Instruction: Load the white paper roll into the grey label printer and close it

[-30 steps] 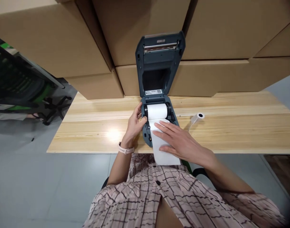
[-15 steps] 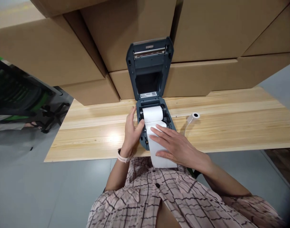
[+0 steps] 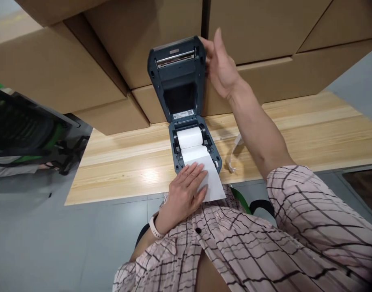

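Observation:
A dark grey label printer [image 3: 216,156] stands on the table with its lid [image 3: 176,77] raised. Inside it sits a white paper roll [image 3: 190,138], and its paper strip [image 3: 214,182] runs out over the front and past the table edge. My left hand [image 3: 186,190] lies flat on that strip at the printer's front, fingers stretched out. At the lid's upper right edge is my right hand [image 3: 220,67]; its fingers curl behind the edge, partly hidden, while the thumb stands up apart.
Cardboard boxes [image 3: 249,32] are stacked right behind the printer. A curled white paper strip [image 3: 234,152] lies on the wooden table [image 3: 119,174] to the right, partly covered by my right forearm. A dark chair [image 3: 67,162] stands on the floor at left.
My right hand has left the paper strip and gone up to the raised lid. My left hand has moved from the printer's left side onto the strip.

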`<control>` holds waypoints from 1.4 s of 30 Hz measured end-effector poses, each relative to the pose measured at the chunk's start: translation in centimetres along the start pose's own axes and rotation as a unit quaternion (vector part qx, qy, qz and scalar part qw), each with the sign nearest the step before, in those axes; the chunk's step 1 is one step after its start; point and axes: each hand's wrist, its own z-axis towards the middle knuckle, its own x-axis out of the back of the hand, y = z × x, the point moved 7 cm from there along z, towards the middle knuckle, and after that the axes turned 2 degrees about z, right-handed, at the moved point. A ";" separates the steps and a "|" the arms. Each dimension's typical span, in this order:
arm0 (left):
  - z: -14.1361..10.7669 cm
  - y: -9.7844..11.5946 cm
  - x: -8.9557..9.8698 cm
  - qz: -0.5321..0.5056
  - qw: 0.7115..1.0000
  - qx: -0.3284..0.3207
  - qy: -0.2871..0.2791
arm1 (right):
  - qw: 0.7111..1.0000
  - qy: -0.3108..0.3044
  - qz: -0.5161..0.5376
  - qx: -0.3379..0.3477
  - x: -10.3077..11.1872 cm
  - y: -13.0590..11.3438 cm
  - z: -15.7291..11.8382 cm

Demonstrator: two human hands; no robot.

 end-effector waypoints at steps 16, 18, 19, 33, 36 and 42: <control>-1.9 -9.5 2.6 -0.249 0.878 0.346 0.218 | 0.979 -0.062 -0.180 0.075 -5.0 -0.1 -21.4; -1.4 -10.2 -0.3 -0.320 0.852 0.383 0.156 | 0.984 -0.039 -0.165 0.054 -4.8 1.0 -22.1; -1.4 -10.2 -1.4 -0.351 0.838 0.394 0.137 | 0.986 -0.034 -0.156 0.047 -4.8 1.5 -22.2; -1.3 -9.7 -3.1 -0.359 0.849 0.362 0.139 | 0.965 0.058 -0.249 0.055 -5.4 2.4 -24.3; -3.5 -8.0 -2.2 -0.316 0.852 0.383 0.167 | 0.965 0.071 -0.241 0.069 -5.4 2.5 -24.4; -8.4 -2.7 -3.2 -0.340 0.795 0.475 0.166 | 0.961 0.100 -0.242 0.089 -5.2 2.0 -24.5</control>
